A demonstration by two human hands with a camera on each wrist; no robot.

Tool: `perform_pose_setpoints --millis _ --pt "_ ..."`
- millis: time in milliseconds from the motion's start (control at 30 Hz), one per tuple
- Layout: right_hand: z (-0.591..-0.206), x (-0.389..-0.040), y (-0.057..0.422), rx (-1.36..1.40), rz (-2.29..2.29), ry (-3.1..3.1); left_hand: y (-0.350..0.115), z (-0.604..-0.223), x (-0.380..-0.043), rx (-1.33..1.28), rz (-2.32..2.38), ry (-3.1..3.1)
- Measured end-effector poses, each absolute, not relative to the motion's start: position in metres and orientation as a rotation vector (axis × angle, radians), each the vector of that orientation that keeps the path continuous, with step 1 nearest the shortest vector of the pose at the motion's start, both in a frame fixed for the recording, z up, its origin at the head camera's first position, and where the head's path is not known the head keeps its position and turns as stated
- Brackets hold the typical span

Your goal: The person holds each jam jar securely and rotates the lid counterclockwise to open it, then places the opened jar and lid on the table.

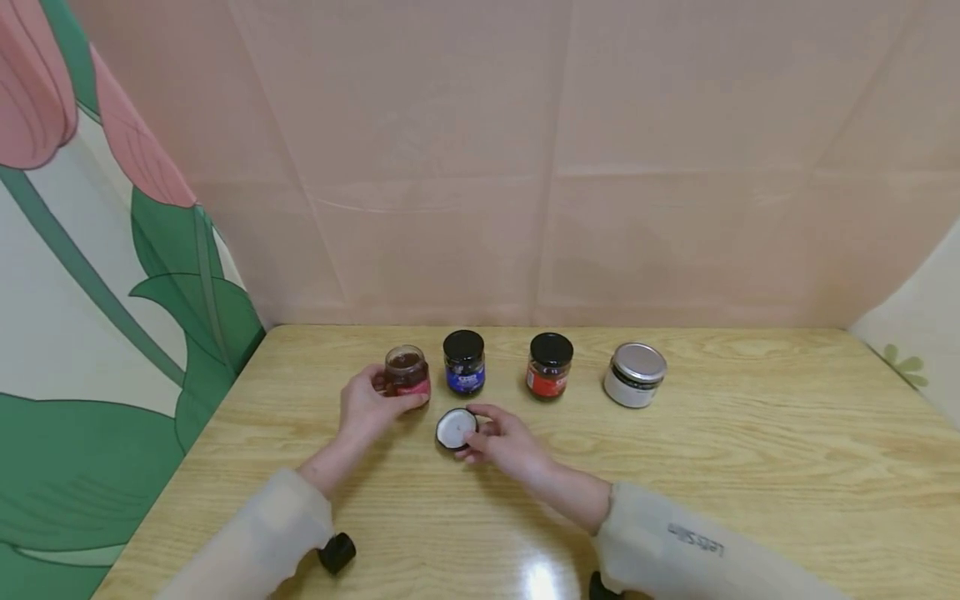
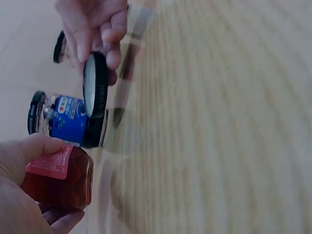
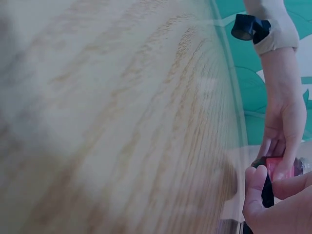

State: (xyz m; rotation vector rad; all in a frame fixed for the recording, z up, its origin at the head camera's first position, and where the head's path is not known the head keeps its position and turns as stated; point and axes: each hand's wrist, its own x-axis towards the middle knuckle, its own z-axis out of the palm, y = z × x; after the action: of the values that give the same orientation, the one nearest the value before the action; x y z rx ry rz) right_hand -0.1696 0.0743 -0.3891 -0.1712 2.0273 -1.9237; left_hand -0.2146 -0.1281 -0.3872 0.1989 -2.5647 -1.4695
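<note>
My left hand (image 1: 369, 405) grips a lidless glass jar (image 1: 406, 373) of dark reddish filling, its pink label showing beside the thumb in the left wrist view. The jar stands upright at the left end of a row of jars. Between the thumb and fingers of my right hand (image 1: 504, 439) is a round black lid (image 1: 456, 428), its white inner side turned up. The lid is held in front of the blue-labelled jar (image 1: 464, 363), apart from the open jar. In the right wrist view, the right fingers (image 3: 256, 187) partly cover the lid's dark edge.
To the right along the row stand a red-labelled jar (image 1: 550, 367) with a black cap and a wider white-labelled jar (image 1: 635, 375) with a silver lid. The wooden table (image 1: 750, 467) meets a pinkish cloth backdrop (image 1: 555, 167) behind the jars.
</note>
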Motion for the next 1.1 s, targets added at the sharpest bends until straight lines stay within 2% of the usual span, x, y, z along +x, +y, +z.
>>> perform_pose_setpoints --millis 1100 --pt "-0.389 -0.177 0.027 -0.186 -1.768 2.188 -0.142 -0.386 -0.237 0.078 -1.497 -2.677"
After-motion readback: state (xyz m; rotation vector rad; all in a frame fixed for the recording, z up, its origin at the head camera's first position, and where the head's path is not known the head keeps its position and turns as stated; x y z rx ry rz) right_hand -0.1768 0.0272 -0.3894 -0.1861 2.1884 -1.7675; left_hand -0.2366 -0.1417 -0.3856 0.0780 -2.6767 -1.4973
